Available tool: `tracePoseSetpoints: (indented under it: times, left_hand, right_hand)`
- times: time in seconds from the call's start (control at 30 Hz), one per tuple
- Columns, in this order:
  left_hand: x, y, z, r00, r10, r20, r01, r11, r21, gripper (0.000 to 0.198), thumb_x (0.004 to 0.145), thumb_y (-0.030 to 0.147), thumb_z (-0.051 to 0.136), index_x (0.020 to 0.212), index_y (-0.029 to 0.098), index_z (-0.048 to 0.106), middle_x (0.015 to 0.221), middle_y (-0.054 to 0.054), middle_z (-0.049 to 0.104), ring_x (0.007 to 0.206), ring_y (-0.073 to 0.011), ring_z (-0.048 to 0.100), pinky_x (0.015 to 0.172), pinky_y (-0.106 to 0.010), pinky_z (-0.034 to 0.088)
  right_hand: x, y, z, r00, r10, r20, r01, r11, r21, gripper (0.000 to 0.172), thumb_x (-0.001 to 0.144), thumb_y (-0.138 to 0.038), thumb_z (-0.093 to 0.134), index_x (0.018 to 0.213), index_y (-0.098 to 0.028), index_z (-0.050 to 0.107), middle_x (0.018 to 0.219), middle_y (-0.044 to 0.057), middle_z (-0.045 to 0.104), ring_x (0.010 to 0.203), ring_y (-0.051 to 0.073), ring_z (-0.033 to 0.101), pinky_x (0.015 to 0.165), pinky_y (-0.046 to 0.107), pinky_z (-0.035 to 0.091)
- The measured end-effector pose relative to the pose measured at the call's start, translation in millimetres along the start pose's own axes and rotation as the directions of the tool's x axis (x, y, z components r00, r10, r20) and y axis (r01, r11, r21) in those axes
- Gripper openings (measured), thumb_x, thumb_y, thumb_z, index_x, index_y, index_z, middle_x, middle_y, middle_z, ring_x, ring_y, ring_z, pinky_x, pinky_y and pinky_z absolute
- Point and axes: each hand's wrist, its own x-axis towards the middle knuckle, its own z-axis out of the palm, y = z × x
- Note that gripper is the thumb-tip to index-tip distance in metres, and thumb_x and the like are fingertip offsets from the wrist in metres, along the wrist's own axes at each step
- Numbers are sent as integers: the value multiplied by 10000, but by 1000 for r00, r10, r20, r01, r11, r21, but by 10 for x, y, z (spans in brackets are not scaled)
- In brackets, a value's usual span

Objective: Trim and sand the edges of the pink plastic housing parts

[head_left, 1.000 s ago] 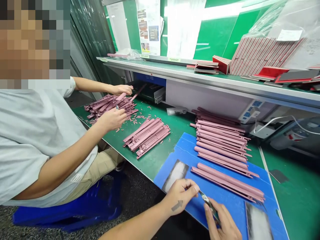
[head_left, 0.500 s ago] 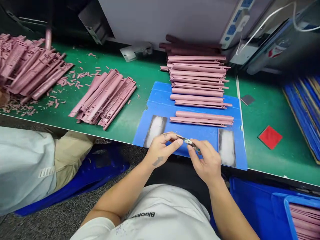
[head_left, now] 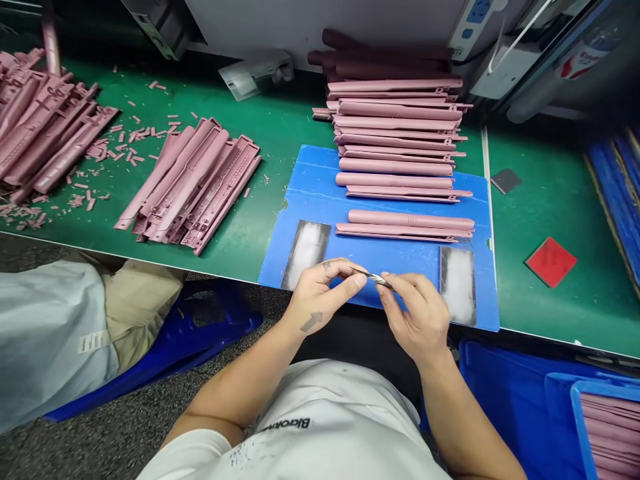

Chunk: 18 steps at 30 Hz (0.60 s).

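My left hand [head_left: 320,293] and my right hand [head_left: 417,313] meet over the near edge of a blue plastic mat [head_left: 380,257]. Between their fingertips they pinch a small thin metal blade [head_left: 373,275]. Just beyond the hands two long pink plastic strips [head_left: 407,225] lie across the mat. Behind them stands a stack of the same pink strips [head_left: 397,130].
A green bench [head_left: 280,133] carries another pile of pink ribbed parts [head_left: 193,183] and a heap with pink offcuts [head_left: 45,133] at the far left. A seated person's light shirt [head_left: 45,333] is at lower left. A red square [head_left: 551,261] lies right; a blue bin [head_left: 595,420] sits lower right.
The view has swung from the co-worker down onto my own bench. My hands stay together on the small blade, now slightly nearer the mat's edge.
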Motion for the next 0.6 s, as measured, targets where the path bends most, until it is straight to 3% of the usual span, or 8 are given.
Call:
tracePoseSetpoints:
  times: [0.37,0.6]
  left_hand:
    - [7,32,7,1000,22,12,-22,1000,-1,251,989,419,753,963,183,833,921,-61,776,855,-156,705,853,-292,572]
    - [-7,25,11,1000,3,24,-3,1000,19,284,997,442,732,1011,179,838,934,-76,777,870,-173,718,867,-307,593]
  right_hand:
    - [6,36,-9,999,-42,-27,40,995,-90,249,1002,-169,731,1235,-256,750,944,63,704,817,195,664,749,340,553]
    - [15,48,14,1000,5,-24,-6,999,-43,190,1035,-205,683,1191,-264,775,929,57,725,809,188,685,743,342,566]
